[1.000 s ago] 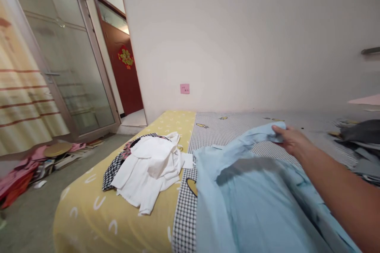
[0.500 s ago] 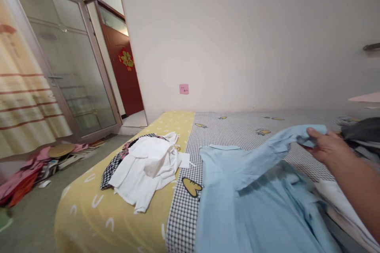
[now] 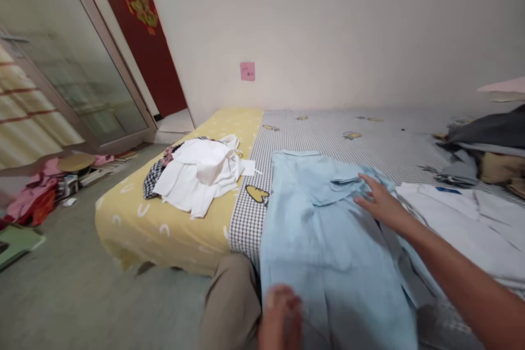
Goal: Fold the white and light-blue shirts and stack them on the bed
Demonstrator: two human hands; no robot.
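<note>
A light blue shirt (image 3: 340,251) lies spread on the checked part of the bed, its near end reaching the bottom of the view. At the shirt's upper right, my right hand (image 3: 379,202) has its fingers apart beside a folded-over part of the sleeve and holds nothing. Low in the view, my left hand (image 3: 283,303) is over the shirt's lower left side, smeared by motion, so its fingers are unclear.
White clothes (image 3: 200,172) with a tag lie on the bed's yellow part (image 3: 164,235). White folded garments (image 3: 467,224) and a dark pile (image 3: 492,131) are at the right. My knee (image 3: 232,301) is at the bed's front edge. A green stool (image 3: 20,243) stands at the left.
The raised blue sleeve has come down and lies folded onto the shirt, and my right hand has let go of it. My left hand has come into view. The camera has tilted down.
</note>
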